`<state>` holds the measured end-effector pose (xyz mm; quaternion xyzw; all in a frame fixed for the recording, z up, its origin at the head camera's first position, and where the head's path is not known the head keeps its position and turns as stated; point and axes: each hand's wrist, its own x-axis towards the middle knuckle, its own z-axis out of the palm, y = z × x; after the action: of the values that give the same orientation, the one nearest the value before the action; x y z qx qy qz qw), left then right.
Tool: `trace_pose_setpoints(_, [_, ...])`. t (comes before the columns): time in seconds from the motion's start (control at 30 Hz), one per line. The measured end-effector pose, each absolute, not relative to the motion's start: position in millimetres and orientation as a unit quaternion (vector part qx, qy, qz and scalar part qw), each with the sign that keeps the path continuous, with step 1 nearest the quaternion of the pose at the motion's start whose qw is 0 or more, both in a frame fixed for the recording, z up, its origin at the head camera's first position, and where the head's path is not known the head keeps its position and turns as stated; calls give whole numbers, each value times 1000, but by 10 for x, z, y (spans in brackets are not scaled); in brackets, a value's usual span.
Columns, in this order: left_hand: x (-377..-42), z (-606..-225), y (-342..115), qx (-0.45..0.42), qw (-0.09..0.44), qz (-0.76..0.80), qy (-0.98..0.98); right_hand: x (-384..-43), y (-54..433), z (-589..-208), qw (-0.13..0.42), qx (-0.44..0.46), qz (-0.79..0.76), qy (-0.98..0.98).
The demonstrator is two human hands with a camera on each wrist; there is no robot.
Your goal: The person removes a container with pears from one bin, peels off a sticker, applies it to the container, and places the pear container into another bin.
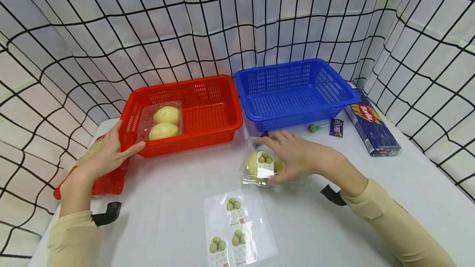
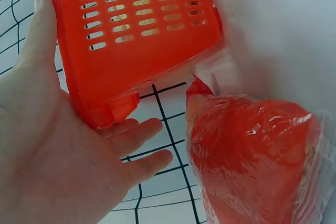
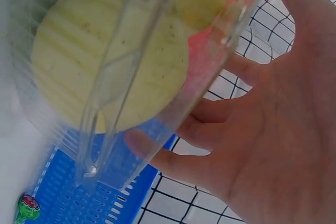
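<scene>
My right hand [image 1: 297, 155] spans a clear plastic clamshell box [image 1: 245, 168] from above, its thumb at the near side and fingers at the far side. Pale yellow fruits [image 3: 110, 51] sit inside the box. A label [image 1: 265, 165] with printed green fruits lies on its lid. Over on the left, my left hand [image 1: 102, 153] rests around the near left corner of the red basket [image 1: 193, 141], fingers fairly straight and thumb along the rim. Inside that basket is another clear box with two pale yellow fruits [image 1: 163, 131].
A label sheet [image 1: 241, 228] lies in front. Behind the box stands a blue basket [image 1: 297, 116], with a lollipop [image 1: 313, 128] and a small dark wrapped candy [image 1: 336, 128] beside it. A blue Barilla box [image 1: 372, 125] is at right, a red plastic bag [image 1: 115, 180] at left.
</scene>
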<state>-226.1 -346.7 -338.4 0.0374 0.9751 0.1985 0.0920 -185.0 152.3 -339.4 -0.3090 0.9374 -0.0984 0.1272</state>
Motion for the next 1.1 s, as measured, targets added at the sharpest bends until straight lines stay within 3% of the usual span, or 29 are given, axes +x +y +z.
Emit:
trace_pose_setpoints(0.83, [-2249,-3384,-3467,35,97,201,974,-1793,1602,-3347,189,-317,-125,921])
trace_pose_setpoints(1.1, [-2248,-3387,-3460,35,96,199,975,-1803,1593,-3394,178,-296,-102,933])
